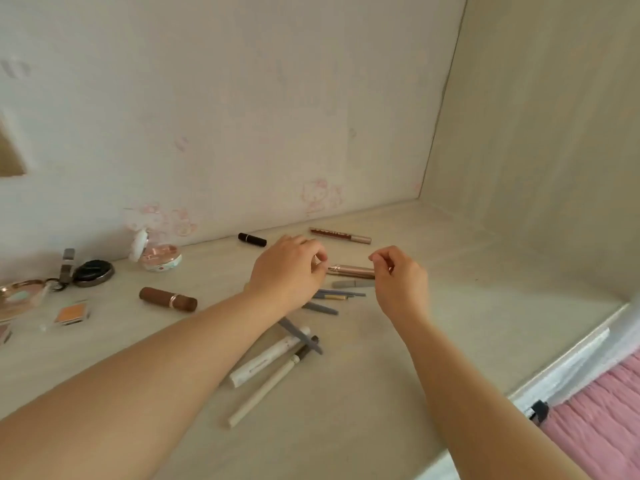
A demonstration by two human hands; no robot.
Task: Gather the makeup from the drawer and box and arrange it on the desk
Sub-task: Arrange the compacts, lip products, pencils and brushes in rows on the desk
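Makeup lies scattered on the pale desk [450, 306]. A rose-gold tube [351, 271] lies between my hands. My left hand [289, 273] has curled fingers whose tips meet the tube's left end. My right hand [398, 282] sits at its right end, fingers curled, thumb and forefinger pressed together with nothing visible between them. Around them are a grey tube [353, 284], thin grey pencils [341, 293], a black lipstick [252, 239], a brown-red lip pen [340, 235], a brown lipstick [168, 298] and white tubes [270, 358]. No drawer or box is in view.
At the left stand an open round compact [159, 258], a black compact [93, 272], an orange powder pan [72, 314] and a palette [20, 293]. Walls close the desk at the back and right. Pink fabric [606, 427] hangs past the front right edge.
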